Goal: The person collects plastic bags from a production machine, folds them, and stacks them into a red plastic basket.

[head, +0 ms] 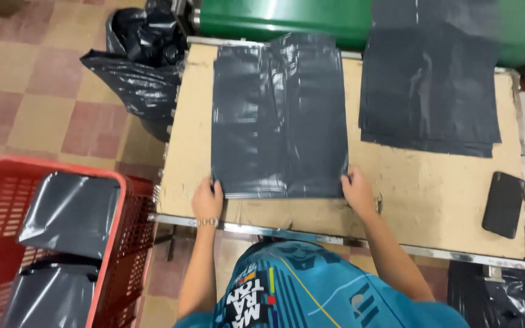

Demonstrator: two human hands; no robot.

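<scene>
Left hand (206, 200) and right hand (357, 191) – each grip closed on the grey bag stack's (279, 121) near corners

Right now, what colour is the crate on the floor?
Red, in the head view: the crate holds dark grey bags.

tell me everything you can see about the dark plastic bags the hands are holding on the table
The stack of dark grey glossy plastic bags lies flat on the worn brown board table, in its left-centre part, reaching from near the front edge to the far edge. It looks like thin film, wrinkled, with creases and light glare. The layers sit slightly offset at the left side. The left hand grips its near left corner and the right hand its near right corner. It lies apart from the second pile of dark sheets.
</scene>
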